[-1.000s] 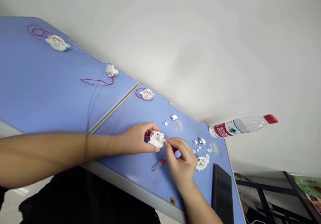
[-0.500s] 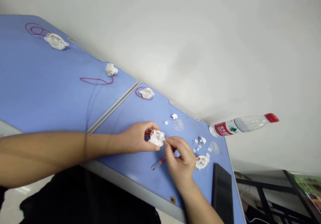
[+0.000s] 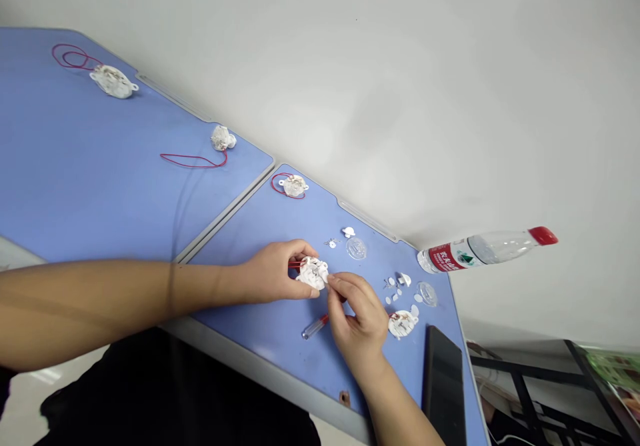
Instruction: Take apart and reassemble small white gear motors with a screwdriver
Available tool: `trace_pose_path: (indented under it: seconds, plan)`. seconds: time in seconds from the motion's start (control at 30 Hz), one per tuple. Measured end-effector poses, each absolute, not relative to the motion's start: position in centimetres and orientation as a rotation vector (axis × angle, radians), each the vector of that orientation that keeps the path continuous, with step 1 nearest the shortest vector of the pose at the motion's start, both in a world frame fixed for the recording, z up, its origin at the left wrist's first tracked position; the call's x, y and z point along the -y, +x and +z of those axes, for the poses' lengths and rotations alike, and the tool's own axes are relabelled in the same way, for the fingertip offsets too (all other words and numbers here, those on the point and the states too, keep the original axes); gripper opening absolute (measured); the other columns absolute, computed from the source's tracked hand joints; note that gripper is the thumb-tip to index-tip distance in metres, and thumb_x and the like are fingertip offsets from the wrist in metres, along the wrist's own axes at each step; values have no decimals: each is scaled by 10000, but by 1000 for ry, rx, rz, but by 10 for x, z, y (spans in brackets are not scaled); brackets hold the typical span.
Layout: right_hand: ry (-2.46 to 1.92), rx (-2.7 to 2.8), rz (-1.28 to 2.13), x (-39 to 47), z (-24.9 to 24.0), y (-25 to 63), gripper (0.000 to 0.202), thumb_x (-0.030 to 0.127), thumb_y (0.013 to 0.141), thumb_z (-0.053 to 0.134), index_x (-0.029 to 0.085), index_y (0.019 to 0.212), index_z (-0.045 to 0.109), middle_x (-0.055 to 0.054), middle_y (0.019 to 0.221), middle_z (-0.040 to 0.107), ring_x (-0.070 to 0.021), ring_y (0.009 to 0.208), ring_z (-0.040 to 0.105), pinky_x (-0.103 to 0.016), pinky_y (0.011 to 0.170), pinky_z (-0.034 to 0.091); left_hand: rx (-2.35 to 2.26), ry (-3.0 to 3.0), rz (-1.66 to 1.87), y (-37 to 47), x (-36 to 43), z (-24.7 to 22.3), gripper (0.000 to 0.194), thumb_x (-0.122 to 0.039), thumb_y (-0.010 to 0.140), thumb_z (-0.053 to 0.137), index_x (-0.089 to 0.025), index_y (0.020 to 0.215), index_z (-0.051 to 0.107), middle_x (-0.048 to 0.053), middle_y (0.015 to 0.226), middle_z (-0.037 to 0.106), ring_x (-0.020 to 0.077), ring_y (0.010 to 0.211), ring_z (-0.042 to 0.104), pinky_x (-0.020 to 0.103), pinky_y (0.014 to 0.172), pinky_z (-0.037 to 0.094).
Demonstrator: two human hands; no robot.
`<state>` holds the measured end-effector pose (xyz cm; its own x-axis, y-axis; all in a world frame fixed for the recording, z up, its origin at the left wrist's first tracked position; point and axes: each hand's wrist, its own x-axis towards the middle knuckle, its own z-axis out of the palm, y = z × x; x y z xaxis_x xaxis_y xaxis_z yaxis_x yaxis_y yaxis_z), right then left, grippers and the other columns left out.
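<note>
My left hand [image 3: 277,273] grips a round white plastic housing [image 3: 311,273] between thumb and fingers, with red wires running back into the palm. At the housing's right edge, my right hand [image 3: 357,313] pinches a small white piece [image 3: 325,277], mostly hidden by the fingertips. A screwdriver [image 3: 315,327] with a clear and red handle lies on the blue table [image 3: 270,339] just below the hands. To the right of my right hand rests another white housing [image 3: 402,324], its inside facing up.
Small white parts and screws [image 3: 393,286], clear discs [image 3: 356,248] and a phone [image 3: 444,386] lie on the right. A bottle [image 3: 480,249] is near the wall. Wired housings [image 3: 293,186] [image 3: 114,81] and a smaller wired unit [image 3: 223,138] lie toward the back.
My right hand has shifted very slightly left at the housing's edge. My left hand keeps its grip on the housing.
</note>
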<state>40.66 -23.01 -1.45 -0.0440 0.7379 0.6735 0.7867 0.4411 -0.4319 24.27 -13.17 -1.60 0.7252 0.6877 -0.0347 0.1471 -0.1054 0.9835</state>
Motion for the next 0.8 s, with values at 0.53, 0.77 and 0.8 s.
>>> trace_pose_path:
  seconds: [0.53, 0.77, 0.8]
  plan:
    - [-1301, 1810, 26, 234, -10, 409, 343, -12, 813, 555, 222, 1043, 657, -84, 998, 642, -201, 881, 635, -345, 701, 544, -647, 1634, 556, 241, 131, -14, 444, -249, 625, 755, -183, 1025, 575, 29, 949, 681, 209, 897, 654, 319, 801, 512]
    - [-1334, 1738, 156, 234, -5, 410, 230, 41, 843, 582, 212, 953, 688, -73, 925, 643, -184, 822, 636, -318, 666, 539, -610, 1598, 576, 242, 133, -14, 451, -241, 621, 758, -189, 1027, 567, 25, 969, 682, 200, 924, 658, 306, 826, 511]
    - [-1344, 1720, 179, 234, -4, 409, 209, 50, 845, 587, 210, 928, 692, -68, 910, 642, -177, 802, 634, -308, 654, 536, -606, 1603, 580, 242, 133, -14, 450, -241, 622, 758, -191, 1027, 568, 23, 972, 683, 199, 925, 658, 305, 827, 511]
